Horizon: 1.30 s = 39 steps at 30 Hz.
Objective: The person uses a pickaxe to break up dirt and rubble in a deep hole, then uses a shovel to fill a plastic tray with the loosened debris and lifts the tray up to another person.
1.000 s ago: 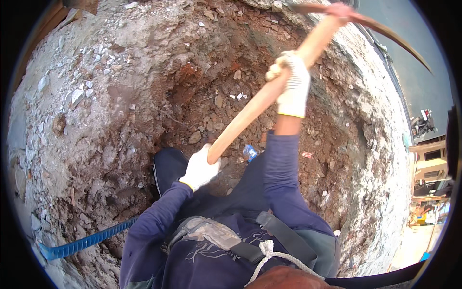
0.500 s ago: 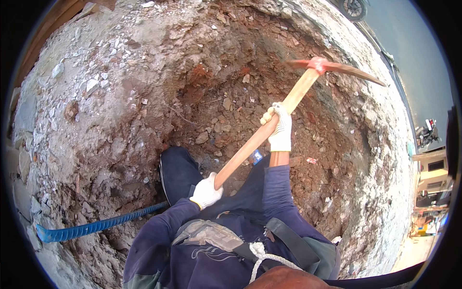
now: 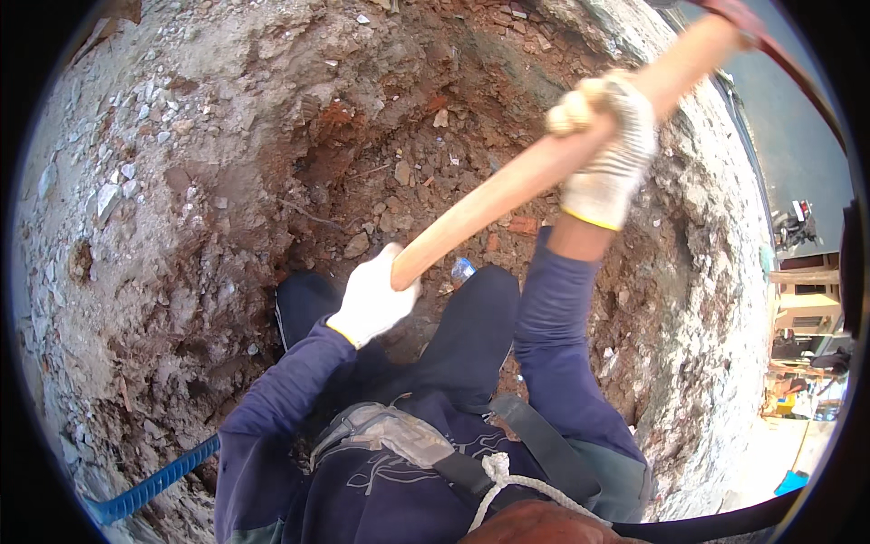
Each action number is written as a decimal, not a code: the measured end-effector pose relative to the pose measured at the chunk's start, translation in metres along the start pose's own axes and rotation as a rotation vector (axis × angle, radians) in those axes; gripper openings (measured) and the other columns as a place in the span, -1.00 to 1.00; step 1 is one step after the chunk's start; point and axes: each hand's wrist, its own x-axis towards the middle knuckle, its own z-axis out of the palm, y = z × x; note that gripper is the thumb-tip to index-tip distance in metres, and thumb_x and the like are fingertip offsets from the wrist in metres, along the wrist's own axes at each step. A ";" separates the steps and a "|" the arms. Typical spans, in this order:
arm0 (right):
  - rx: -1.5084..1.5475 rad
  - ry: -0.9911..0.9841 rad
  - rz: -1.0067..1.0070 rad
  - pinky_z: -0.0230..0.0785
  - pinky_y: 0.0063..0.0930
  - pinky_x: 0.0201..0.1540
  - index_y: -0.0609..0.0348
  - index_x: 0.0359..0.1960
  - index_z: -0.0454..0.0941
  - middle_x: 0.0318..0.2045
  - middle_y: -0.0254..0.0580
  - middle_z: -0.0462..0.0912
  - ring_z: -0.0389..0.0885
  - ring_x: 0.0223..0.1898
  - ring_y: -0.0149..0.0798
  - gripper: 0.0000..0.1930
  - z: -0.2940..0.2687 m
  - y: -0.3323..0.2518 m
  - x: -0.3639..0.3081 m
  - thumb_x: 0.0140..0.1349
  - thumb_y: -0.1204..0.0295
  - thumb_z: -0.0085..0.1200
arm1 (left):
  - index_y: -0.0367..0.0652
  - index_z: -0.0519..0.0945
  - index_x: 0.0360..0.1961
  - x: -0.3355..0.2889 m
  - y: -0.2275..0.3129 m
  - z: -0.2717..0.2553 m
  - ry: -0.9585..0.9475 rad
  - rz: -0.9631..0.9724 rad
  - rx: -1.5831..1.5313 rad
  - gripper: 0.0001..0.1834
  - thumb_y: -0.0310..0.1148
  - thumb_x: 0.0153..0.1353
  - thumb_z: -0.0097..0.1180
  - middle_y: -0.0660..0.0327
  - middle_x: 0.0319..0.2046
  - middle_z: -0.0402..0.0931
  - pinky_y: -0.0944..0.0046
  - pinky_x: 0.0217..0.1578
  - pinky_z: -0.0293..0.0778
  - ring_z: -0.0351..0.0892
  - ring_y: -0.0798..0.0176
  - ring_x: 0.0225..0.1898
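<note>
Along the long tan wooden pickaxe handle (image 3: 497, 201), our white-gloved left hand (image 3: 375, 297) closes its grip round the near end, our white-gloved right hand (image 3: 616, 152) likewise farther up.

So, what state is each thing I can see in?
Pickaxe: gripped in both hands, aslant, partly blurred.
Left hand: gloved, closed around the handle's near end.
Right hand: gloved, closed around it further up.
White rope: knotted.
Blue ribbed bar: bent, partly hidden.
Motorcycle: far off, too small to tell.
</note>
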 end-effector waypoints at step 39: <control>-0.119 -0.228 -0.194 0.57 -0.27 -0.45 0.15 0.03 0.52 -0.45 -0.24 0.61 0.60 -0.53 -0.27 -0.67 -0.005 -0.120 -0.034 0.33 0.24 0.13 | -0.12 0.57 -0.14 0.067 0.037 0.045 0.097 0.469 -0.051 -0.66 -0.36 0.02 0.31 0.00 -0.36 0.64 0.10 -0.29 0.60 0.70 -0.11 -0.31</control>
